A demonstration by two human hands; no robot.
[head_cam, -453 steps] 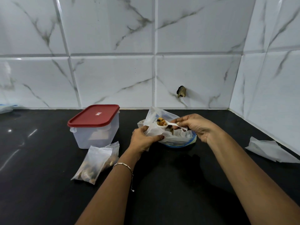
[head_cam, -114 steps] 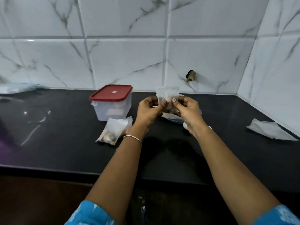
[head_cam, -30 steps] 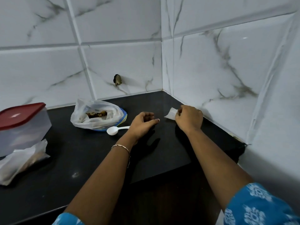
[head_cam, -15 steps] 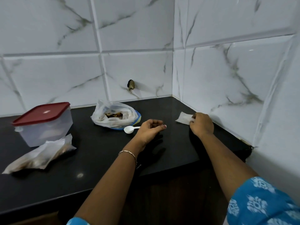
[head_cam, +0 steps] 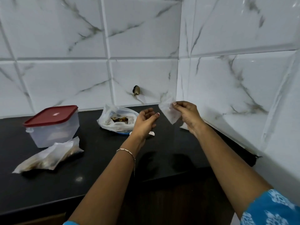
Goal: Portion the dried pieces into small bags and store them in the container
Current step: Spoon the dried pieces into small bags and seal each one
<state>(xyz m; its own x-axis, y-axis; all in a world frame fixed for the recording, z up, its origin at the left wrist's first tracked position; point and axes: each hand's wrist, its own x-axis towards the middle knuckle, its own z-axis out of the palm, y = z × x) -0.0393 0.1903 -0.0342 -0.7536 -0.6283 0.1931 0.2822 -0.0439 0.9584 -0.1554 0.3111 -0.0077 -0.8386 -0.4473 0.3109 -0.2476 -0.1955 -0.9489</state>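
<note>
Between right-hand fingers [head_cam: 179, 106] hangs a small bag [head_cam: 168, 111].

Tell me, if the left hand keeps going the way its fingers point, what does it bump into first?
Probably the small empty bag pinched by the right hand. The left hand is open, fingers aimed right at it, though depth is hard to judge.

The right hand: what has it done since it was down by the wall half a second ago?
The right hand has lifted an empty small bag off the counter, pinching it in the air. The left hand has risen too, open, toward it. The container, filled bags and big bag stayed put.
</note>
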